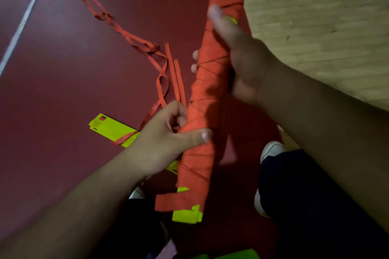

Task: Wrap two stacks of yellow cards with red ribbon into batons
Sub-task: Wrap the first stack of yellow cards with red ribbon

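A long baton (212,73) wrapped in red ribbon runs from the top of the head view down to the bottom centre, with yellow card ends (186,214) showing at its near end. My left hand (168,136) grips the baton low down, thumb across its front. My right hand (237,54) wraps round the baton's middle from the right, fingertips showing on the far side and thumb lying up along it. Loose red ribbon (134,38) trails over the floor to the left. A second stack of yellow cards (111,129) lies on the floor beside my left hand.
I am over a dark red floor mat (63,90) with a white line (23,21) at the far left. Pale wooden flooring (326,17) lies to the right. My dark trouser legs and white shoes (271,150) are below. Two short ribbon strips (175,75) lie near the baton.
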The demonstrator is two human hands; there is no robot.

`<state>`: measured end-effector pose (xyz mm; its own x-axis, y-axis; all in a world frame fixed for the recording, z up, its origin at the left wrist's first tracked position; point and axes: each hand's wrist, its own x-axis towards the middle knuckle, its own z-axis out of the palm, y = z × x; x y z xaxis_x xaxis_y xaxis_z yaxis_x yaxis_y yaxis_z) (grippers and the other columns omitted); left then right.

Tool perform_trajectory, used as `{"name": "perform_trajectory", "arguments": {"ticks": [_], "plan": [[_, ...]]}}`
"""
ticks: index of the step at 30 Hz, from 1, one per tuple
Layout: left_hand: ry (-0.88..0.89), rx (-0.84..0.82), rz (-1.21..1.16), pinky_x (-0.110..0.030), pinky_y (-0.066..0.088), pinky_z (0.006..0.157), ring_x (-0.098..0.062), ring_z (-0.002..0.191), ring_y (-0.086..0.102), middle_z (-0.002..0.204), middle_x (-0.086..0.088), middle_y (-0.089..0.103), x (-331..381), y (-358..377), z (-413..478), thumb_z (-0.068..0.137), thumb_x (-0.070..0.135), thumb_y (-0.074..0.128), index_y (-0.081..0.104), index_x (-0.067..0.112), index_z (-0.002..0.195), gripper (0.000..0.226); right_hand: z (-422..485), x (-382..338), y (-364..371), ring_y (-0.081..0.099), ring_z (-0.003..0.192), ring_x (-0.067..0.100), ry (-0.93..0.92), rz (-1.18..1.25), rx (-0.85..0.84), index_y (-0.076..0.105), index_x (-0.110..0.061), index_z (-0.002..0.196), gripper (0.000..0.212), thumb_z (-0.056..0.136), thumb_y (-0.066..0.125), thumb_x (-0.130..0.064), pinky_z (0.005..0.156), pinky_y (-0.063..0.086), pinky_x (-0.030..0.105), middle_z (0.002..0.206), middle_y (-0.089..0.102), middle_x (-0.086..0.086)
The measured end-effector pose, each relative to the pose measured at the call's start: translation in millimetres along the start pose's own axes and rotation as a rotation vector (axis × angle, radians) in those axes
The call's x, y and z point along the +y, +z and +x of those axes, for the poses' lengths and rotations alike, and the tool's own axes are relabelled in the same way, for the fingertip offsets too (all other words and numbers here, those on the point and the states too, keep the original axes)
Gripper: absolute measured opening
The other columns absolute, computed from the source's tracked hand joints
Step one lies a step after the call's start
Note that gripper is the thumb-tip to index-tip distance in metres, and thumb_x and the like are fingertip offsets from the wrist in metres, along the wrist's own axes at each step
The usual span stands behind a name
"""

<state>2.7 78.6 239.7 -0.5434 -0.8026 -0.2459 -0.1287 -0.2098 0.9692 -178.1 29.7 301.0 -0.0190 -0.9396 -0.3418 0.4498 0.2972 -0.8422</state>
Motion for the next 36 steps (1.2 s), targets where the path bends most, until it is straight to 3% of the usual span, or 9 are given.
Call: {"name": "perform_trajectory", "arguments": {"ticks": [5, 8, 13, 16, 21, 25, 29, 32, 36], "plan": [[0.097, -0.101, 0.071, -0.016, 0.037, 0.054, -0.002, 0.056, 0.044, 0.064, 0.014, 0.053, -1.0, -5.8, -0.4, 0.075, 0.048, 0.079, 0.052, 0.010, 0.087, 0.048, 2.6, 12.3, -1.0, 0.061, 0.054, 0.022, 0.060, -0.064, 0.142, 0.062, -0.011, 0.074, 0.017, 0.085, 0.074, -0.016, 0.046, 0.053, 0.028, 0.063, 0.063, 0.007], [0.085, -0.269, -0.045, -0.009, 0.037, 0.052, 0.007, 0.056, 0.049, 0.067, 0.019, 0.061, 6.9, -16.9, -2.0, 0.077, 0.052, 0.073, 0.060, 0.015, 0.095, 0.043, -1.1, 2.0, -1.6, 0.059, 0.056, 0.020, 0.149, 0.027, 0.016, 0.058, -0.011, 0.076, 0.019, 0.092, 0.061, -0.020, 0.050, 0.053, 0.026, 0.068, 0.060, 0.006], [-0.008, -0.396, 0.013, -0.011, 0.039, 0.051, 0.007, 0.059, 0.054, 0.072, 0.021, 0.062, 8.3, -12.7, -2.4, 0.076, 0.066, 0.067, 0.057, 0.009, 0.115, 0.070, -7.9, -5.6, -0.6, 0.061, 0.058, 0.019, 0.122, 0.091, -0.140, 0.054, -0.014, 0.080, 0.019, 0.096, 0.049, -0.023, 0.055, 0.053, 0.027, 0.071, 0.059, 0.004], [0.009, -0.469, -0.047, -0.012, 0.039, 0.053, 0.006, 0.054, 0.046, 0.063, 0.021, 0.053, 1.3, -3.4, -8.6, 0.079, 0.071, 0.059, 0.067, 0.038, 0.103, 0.042, -9.6, -5.3, 0.6, 0.061, 0.060, 0.019, 0.080, 0.121, -0.165, 0.056, -0.012, 0.077, 0.024, 0.096, 0.048, -0.024, 0.055, 0.053, 0.027, 0.071, 0.060, 0.006], [-0.044, -0.477, -0.300, -0.015, 0.039, 0.054, -0.006, 0.050, 0.030, 0.052, 0.005, 0.041, -2.8, 7.8, -15.7, 0.075, 0.069, 0.067, 0.070, 0.033, 0.087, 0.038, -10.3, -7.2, -0.7, 0.055, 0.076, 0.024, 0.019, 0.149, -0.156, 0.056, -0.005, 0.095, 0.025, 0.088, 0.054, -0.029, 0.064, 0.049, 0.031, 0.067, 0.063, 0.009], [0.024, -0.368, -0.104, -0.015, 0.037, 0.052, -0.002, 0.056, 0.041, 0.068, 0.000, 0.051, 0.7, 4.2, -9.0, 0.072, 0.072, 0.067, 0.067, 0.022, 0.093, 0.055, -4.8, -9.9, -4.9, 0.049, 0.078, 0.023, -0.011, 0.114, -0.139, 0.054, -0.008, 0.115, 0.031, 0.090, 0.053, -0.027, 0.060, 0.051, 0.027, 0.087, 0.050, 0.010], [0.051, -0.152, 0.084, -0.029, 0.035, 0.057, -0.015, 0.063, 0.046, 0.066, -0.011, 0.052, -4.2, 7.4, -8.2, 0.073, 0.061, 0.077, 0.051, -0.002, 0.081, 0.069, -1.5, -4.2, -5.4, 0.061, 0.075, 0.026, 0.012, -0.170, 0.008, 0.061, -0.007, 0.094, 0.035, 0.085, 0.072, -0.039, 0.062, 0.055, 0.032, 0.087, 0.063, 0.014], [0.055, 0.009, 0.347, -0.039, 0.038, 0.053, -0.012, 0.059, 0.044, 0.061, -0.008, 0.049, -7.8, 12.6, -9.9, 0.068, 0.060, 0.073, 0.048, 0.003, 0.074, 0.063, 2.4, 8.3, -6.1, 0.073, 0.086, 0.017, -0.010, -0.377, 0.143, 0.068, -0.018, 0.101, 0.056, 0.062, 0.085, -0.056, 0.080, 0.059, 0.037, 0.093, 0.075, -0.002], [0.100, 0.012, 0.509, -0.048, 0.044, 0.057, -0.022, 0.061, 0.043, 0.068, -0.013, 0.054, -16.6, 5.8, -11.4, 0.067, 0.069, 0.073, 0.053, 0.010, 0.075, 0.063, 5.7, 13.0, -8.5, 0.073, 0.087, 0.020, -0.043, -0.501, 0.219, 0.062, -0.020, 0.114, 0.073, 0.049, 0.090, -0.041, 0.079, 0.062, 0.045, 0.100, 0.074, 0.001]]}}
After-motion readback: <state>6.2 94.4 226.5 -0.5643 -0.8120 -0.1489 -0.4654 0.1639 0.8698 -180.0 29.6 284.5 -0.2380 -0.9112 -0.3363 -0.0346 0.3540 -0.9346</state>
